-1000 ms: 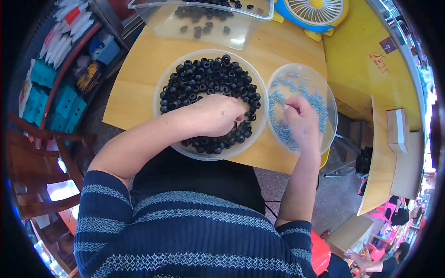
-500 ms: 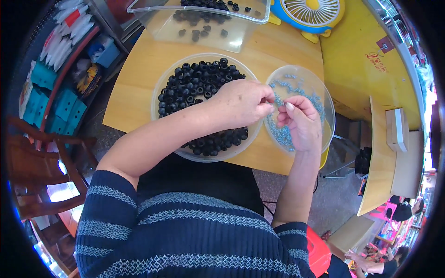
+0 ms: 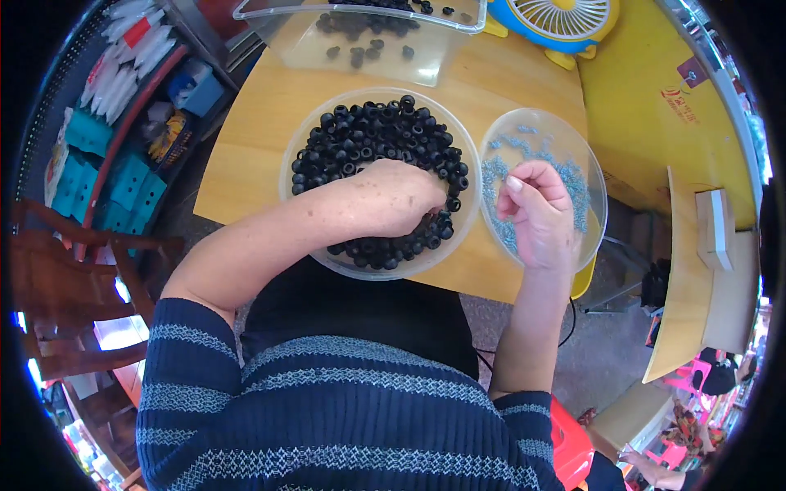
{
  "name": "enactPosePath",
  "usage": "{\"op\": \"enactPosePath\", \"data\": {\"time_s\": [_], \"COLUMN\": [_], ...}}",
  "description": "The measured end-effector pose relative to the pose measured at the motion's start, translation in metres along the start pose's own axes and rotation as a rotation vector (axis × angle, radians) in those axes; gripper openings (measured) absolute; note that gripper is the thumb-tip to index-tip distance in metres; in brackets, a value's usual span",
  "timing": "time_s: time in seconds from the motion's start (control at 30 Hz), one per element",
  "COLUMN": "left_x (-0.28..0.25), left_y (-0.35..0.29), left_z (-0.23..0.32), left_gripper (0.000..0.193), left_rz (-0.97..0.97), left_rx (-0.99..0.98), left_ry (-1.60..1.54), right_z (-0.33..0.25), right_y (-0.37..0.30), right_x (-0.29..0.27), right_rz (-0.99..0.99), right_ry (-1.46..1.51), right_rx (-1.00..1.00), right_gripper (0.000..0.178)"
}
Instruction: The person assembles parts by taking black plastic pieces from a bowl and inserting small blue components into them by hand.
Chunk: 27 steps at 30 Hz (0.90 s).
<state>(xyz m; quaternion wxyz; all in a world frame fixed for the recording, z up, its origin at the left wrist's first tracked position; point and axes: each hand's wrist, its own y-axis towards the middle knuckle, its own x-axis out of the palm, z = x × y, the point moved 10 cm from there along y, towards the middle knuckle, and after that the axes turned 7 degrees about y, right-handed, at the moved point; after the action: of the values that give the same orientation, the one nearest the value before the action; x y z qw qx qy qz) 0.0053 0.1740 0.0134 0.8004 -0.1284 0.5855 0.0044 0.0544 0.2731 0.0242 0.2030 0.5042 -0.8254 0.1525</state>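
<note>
My left hand (image 3: 397,199) is over a round clear tub (image 3: 291,168) of black rounded pieces with holes (image 3: 385,135). Its fingers curl down among the pieces at the tub's right side; the fingertips are mostly hidden, and what they hold cannot be made out. To the right, my right hand (image 3: 540,209) is raised above a second round clear tub (image 3: 604,192), which holds small light-blue pieces (image 3: 528,151). Thumb and forefinger of that hand press together in a pinch, the other fingers folded in. Anything between them is too small to make out.
Both tubs stand on a wooden table (image 3: 246,147). Behind them is a clear rectangular bin (image 3: 426,69) with more black pieces. A blue and yellow fan (image 3: 565,20) stands at the back right, before a yellow box (image 3: 630,114). Shelves and a wooden chair (image 3: 82,295) are at left.
My left hand has moved left and down, away from my right hand, into the black pieces. My right hand stays pinched above the blue pieces. The whole view has shifted slightly.
</note>
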Motion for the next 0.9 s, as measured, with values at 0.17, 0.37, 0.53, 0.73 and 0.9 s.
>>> {"op": "enactPosePath", "data": {"time_s": [0.17, 0.37, 0.53, 0.73, 0.9], "left_x": [0.001, 0.002, 0.019, 0.023, 0.005], "left_y": [0.007, 0.0, -0.027, -0.044, -0.055], "left_z": [0.0, -0.012, -0.052, -0.055, -0.07], "left_gripper": [0.011, 0.016, 0.013, 0.012, 0.01], "left_rz": [-0.072, 0.011, 0.132, 0.227, 0.243], "left_rx": [-0.013, -0.067, -0.272, -0.24, -0.357], "left_ry": [-0.007, -0.008, -1.656, -1.987, -1.109], "right_z": [0.0, 0.01, 0.023, 0.036, 0.028], "right_y": [-0.003, -0.001, -0.004, -0.005, -0.003], "right_x": [0.003, 0.016, 0.027, 0.047, 0.028], "right_rz": [0.0, -0.055, -0.067, -0.13, -0.027], "right_ry": [-0.003, -0.026, -0.102, -0.001, 0.018], "right_rx": [-0.005, 0.014, 0.078, 0.114, 0.086], "right_gripper": [0.006, 0.005, 0.007, 0.008, 0.005]}}
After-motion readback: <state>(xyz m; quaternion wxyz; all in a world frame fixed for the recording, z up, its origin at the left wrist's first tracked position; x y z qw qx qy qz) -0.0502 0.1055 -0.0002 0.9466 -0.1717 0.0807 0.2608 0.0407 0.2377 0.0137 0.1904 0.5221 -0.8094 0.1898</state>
